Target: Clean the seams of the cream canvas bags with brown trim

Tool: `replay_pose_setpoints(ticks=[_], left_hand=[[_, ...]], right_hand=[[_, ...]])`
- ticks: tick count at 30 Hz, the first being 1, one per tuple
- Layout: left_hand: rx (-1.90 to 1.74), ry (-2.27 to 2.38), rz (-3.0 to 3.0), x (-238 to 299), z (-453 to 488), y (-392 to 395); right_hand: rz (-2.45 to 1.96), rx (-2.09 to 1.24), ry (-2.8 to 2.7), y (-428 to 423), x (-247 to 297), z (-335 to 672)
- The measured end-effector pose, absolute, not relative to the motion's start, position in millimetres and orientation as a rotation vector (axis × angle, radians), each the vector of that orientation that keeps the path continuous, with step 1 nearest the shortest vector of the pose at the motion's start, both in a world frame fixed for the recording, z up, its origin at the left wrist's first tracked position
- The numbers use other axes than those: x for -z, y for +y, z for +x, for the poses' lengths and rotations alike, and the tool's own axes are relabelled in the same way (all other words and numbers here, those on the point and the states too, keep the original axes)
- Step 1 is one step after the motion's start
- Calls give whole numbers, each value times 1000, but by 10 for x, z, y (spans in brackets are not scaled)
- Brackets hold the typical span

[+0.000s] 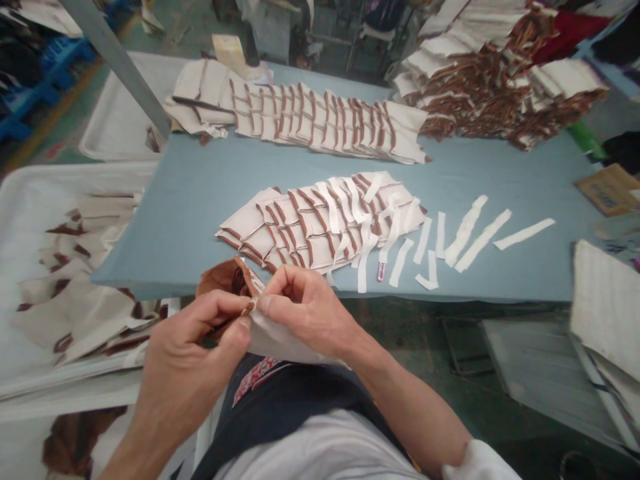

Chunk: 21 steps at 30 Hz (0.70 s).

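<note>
Both my hands pinch the edge of one brown and off-white fabric piece (pixel 223 277) just off the table's front edge. My left hand (pixel 195 340) grips its seam between thumb and fingers. Close against it, my right hand (pixel 305 310) pinches the same edge, with the pale cloth hanging below. What lies between the fingertips is too small to make out. Just beyond my hands, a fanned row of cream pieces with brown edges (pixel 310 230) lies on the table. White strips (pixel 467 230) are scattered over its right end and beside it.
On the blue table (pixel 200 207), a second fanned row (pixel 320 120) lies farther back. A tall heap of brown and cream pieces (pixel 480 87) is at back right. A small pink tool (pixel 381 271) lies near the front edge. White bins (pixel 30 180) with fabric stand left, beside a metal post (pixel 120 67).
</note>
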State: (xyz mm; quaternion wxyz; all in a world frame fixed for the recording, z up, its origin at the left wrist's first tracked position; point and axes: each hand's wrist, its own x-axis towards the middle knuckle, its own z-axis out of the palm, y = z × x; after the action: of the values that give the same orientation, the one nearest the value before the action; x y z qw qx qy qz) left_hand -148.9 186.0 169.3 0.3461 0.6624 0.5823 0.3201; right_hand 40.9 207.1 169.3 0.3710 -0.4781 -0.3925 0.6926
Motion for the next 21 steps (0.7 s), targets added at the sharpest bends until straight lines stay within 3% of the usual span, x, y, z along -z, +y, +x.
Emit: replay_pose_setpoints(ticks=[6, 14, 21], left_hand=[[-835, 1475, 1835, -1719, -1500, 1833], [-954, 1524, 2095, -1780, -1282, 1875], [-717, 1429, 1679, -1800, -1433, 2004]], right_hand=[[-1211, -1799, -1042, 2074, -1684, 418], [-1284, -1487, -1116, 1988, -1449, 194], [-1170, -1384, -1357, 2018, -1339, 267]])
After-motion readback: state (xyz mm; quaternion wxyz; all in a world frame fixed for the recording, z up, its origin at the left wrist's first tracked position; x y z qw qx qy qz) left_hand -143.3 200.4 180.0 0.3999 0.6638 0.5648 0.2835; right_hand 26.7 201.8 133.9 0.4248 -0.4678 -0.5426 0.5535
